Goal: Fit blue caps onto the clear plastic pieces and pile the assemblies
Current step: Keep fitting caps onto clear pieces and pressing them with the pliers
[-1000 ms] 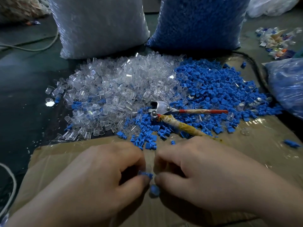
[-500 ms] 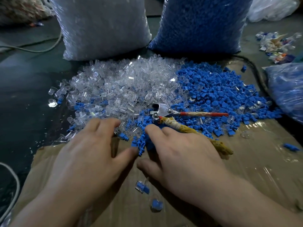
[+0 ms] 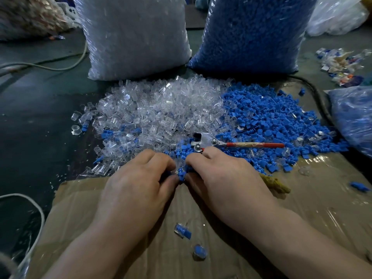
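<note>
Blue cap [image 3: 181,175] pinched between curled left hand [image 3: 138,190] and right hand [image 3: 225,184].

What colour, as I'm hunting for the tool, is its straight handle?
The handle is red with a tan middle; head view.

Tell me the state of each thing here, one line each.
Left hand: fingers curled, grip unclear.
Right hand: fingers curled into loose blue plastic caps, grip unclear.
Two capped clear plastic assemblies: lying on brown cardboard sheet.
Red-handled metal pliers: lying among the caps.
</note>
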